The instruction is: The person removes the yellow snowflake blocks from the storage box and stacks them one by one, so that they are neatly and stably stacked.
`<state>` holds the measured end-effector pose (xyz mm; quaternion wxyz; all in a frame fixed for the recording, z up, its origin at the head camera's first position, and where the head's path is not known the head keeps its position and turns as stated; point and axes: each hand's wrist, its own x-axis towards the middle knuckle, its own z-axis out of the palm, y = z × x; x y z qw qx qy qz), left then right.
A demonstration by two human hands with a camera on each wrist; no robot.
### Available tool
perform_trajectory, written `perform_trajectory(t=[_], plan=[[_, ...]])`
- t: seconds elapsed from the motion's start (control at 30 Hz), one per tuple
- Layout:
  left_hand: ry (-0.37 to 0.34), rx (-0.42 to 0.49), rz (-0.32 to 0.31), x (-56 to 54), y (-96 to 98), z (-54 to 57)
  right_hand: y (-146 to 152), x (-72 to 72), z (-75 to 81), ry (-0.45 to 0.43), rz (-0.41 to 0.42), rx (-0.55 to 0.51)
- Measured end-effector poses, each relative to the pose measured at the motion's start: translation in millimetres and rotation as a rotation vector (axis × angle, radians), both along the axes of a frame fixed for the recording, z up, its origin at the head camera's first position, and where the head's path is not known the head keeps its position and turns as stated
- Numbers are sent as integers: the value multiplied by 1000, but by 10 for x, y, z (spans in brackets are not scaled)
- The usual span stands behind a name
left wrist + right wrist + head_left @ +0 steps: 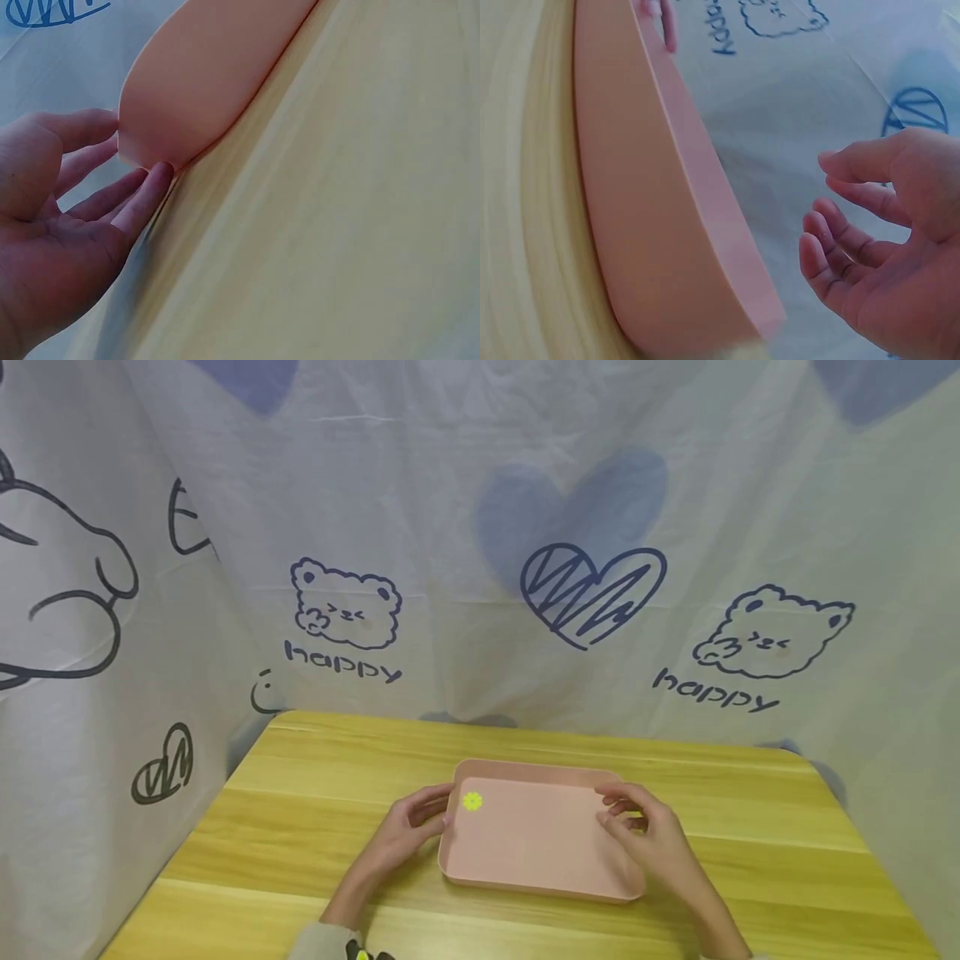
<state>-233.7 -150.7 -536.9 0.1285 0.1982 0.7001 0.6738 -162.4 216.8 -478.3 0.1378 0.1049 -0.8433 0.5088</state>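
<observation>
A shallow pink rectangular tray (540,835) sits on the wooden table. Inside its far left corner is a small yellow-green flower-shaped piece (472,801). My left hand (412,828) is at the tray's left end, its fingertips touching the outer wall (187,82), with the fingers relaxed rather than curled round it. Over the right end of the tray, my right hand (643,831) hovers with loosely bent fingers and holds nothing. The right wrist view shows that hand (892,232) apart from the tray wall (637,195).
The yellow wood-grain table (337,760) extends around the tray on all sides. Behind it hangs a pale cloth (450,510) printed with hearts, bears and the word "happy"; more cloth covers the left and right sides.
</observation>
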Motion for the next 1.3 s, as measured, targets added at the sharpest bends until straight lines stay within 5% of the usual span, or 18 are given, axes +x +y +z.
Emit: perform_trajectory(t=[0.5, 0.93, 1.3], plan=[[-48, 19, 31, 9, -14, -103, -766, -366, -233, -191, 54, -42], [-55, 19, 36, -1, -14, -101, -1288, -720, -408, -166, 154, 74], [-58, 15, 21, -6, -42, -91, -1504, -833, -501, -118, 135, 286]])
